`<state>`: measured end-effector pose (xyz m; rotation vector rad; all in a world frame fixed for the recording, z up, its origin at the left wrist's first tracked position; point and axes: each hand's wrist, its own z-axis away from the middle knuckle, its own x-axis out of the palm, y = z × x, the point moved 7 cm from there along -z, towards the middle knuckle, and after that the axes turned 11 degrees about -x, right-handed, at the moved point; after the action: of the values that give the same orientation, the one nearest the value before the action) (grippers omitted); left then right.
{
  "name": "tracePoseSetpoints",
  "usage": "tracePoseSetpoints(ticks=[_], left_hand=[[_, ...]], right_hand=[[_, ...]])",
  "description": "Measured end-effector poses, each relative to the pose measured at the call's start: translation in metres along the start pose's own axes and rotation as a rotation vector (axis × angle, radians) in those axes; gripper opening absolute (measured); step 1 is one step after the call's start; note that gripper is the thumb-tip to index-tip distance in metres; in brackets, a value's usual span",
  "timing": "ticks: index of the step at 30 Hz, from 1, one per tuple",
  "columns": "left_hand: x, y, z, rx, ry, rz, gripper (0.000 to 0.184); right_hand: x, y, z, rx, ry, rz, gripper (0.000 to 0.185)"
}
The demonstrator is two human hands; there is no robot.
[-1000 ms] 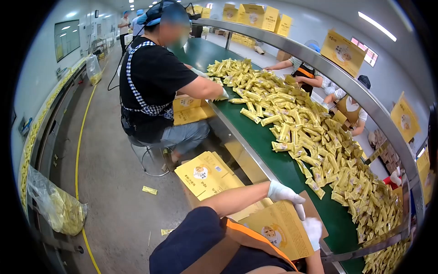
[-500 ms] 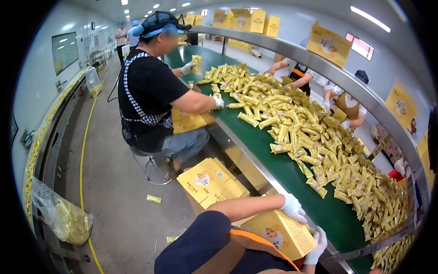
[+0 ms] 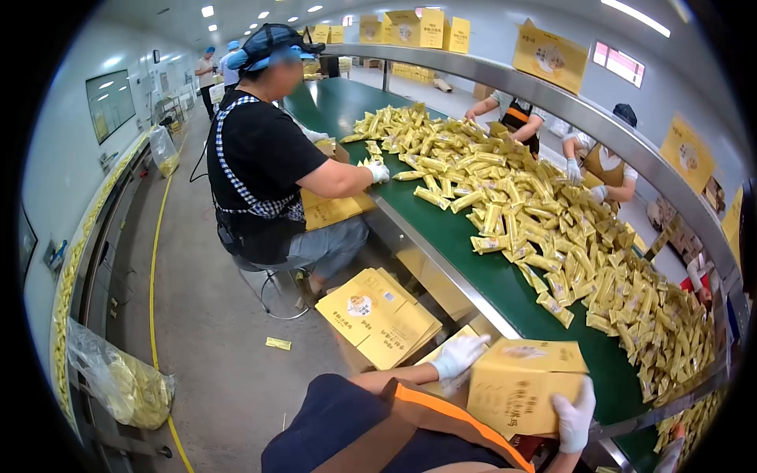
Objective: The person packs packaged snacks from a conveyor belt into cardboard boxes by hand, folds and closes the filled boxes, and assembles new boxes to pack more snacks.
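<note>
A yellow printed carton (image 3: 516, 398), now box-shaped, stands tilted at the belt's near edge, close to my body. My right hand (image 3: 574, 414), in a white glove, grips its right side with the thumb on the front. My left hand (image 3: 460, 355), also gloved, is just left of the carton with its fingers apart, and no object shows in it. Beyond the carton, many yellow wrapped packets (image 3: 505, 185) lie heaped on the green belt (image 3: 441, 236).
Flat cartons (image 3: 378, 315) are stacked left of my left hand. A seated co-worker (image 3: 268, 158) reaches over the belt. Other people work across it, below a metal rail (image 3: 505, 75) holding cartons. A bag of packets (image 3: 118, 378) and a loose packet (image 3: 278, 344) lie on the left.
The carton has turned and opened out into a box. My left hand has come off it and moved left, while my right hand keeps hold. The co-worker's raised hand has lowered.
</note>
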<state>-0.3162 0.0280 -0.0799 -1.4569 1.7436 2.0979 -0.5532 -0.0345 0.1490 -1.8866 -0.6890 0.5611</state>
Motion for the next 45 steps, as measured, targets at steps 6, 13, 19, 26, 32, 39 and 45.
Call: tracePoseSetpoints(ticks=[6,13,19,26,32,39,45], left_hand=[[-0.010,0.015,-0.012,0.191,-0.368,-0.877,0.044],[-0.038,0.118,-0.018,0.217,-0.420,-0.159,0.059],[-0.011,0.048,-0.015,0.033,-0.549,0.274,0.075],[0.027,-0.010,0.010,-0.042,-0.524,0.202,0.071],[-0.008,0.032,-0.028,0.405,-0.040,-0.216,0.060],[-0.099,-0.029,-0.306,-0.045,0.301,-0.630,0.084],[-0.052,-0.067,-0.340,-0.121,0.000,0.259,0.076]], right_hand=[[0.101,0.108,0.037,-0.044,-1.078,1.043,0.050],[0.108,0.112,0.011,-0.169,-0.877,0.471,0.045],[-0.003,0.136,0.056,0.080,-0.185,1.154,0.072],[0.002,0.219,0.094,0.493,0.294,0.129,0.089],[-0.121,0.213,0.041,0.286,0.169,0.512,0.045],[-0.386,0.206,-0.213,-0.044,0.717,0.680,0.052],[-0.390,0.303,-0.325,0.252,0.229,1.240,0.085]])
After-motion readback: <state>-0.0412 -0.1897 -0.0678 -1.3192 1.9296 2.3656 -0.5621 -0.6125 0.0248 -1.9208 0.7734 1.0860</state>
